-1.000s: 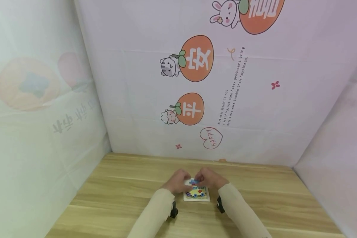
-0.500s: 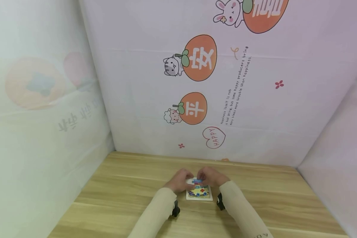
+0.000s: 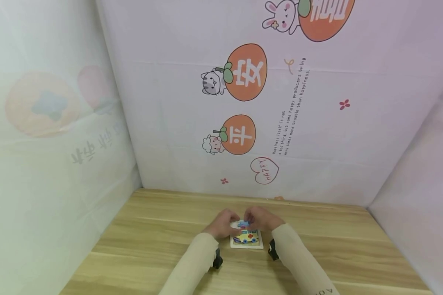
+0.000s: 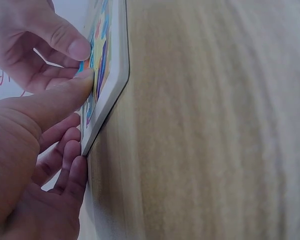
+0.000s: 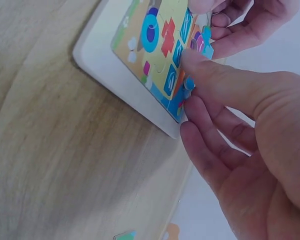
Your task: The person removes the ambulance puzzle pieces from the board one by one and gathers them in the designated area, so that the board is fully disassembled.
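A jigsaw puzzle of a yellow ambulance (image 3: 245, 237) lies in a white-rimmed board (image 3: 247, 247) on the table. My left hand (image 3: 220, 224) holds the board's left side, its thumb over the picture and its other fingers at the far edge in the left wrist view. From the right, my right hand (image 3: 262, 219) pinches a blue puzzle piece (image 5: 206, 41) at the board's far edge. That piece sits slightly raised and askew. In the right wrist view the right thumb (image 5: 195, 62) touches the picture near the blue windows. The fingers partly hide the far side of the puzzle.
The wooden table (image 3: 162, 229) runs back to a white printed cloth wall (image 3: 177, 123), with cloth walls at both sides. A small green-and-blue piece (image 5: 125, 236) lies on the table at the bottom of the right wrist view.
The blue piece has turned slightly in the right fingers at the far edge. Both hands stay almost in place; the head view has shifted a little.
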Tool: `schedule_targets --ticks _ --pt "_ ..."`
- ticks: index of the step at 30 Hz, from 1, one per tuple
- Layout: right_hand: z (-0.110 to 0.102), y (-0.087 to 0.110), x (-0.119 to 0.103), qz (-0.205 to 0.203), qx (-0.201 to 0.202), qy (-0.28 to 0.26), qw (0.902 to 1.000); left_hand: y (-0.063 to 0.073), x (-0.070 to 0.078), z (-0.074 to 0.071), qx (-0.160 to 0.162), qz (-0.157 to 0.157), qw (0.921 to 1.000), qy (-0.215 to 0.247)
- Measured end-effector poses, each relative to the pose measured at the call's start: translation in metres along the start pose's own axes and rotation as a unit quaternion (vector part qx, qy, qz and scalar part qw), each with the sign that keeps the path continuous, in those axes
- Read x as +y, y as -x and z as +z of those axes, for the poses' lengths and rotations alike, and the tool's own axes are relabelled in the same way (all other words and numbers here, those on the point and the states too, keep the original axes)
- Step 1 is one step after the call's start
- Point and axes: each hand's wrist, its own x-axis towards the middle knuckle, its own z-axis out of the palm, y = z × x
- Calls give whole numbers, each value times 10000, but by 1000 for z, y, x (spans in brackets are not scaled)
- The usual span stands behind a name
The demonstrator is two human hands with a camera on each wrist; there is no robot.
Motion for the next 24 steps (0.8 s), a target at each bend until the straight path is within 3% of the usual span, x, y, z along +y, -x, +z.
schedule_targets --ticks 6,12,17,24 --pt "-1 0 3 -340 146 -190 9991 2 4 0 32 7 10000 27" --pt "-6 -1 2 -533 146 -313 9980 -3 -4 3 72 -1 9999 -74" --pt "-14 0 -1 -509 76 -288 9983 -6 -9 5 103 -16 9999 -135" --pt "-26 5 10 -864 177 -132 9960 -4 -4 4 89 -37 9997 -210"
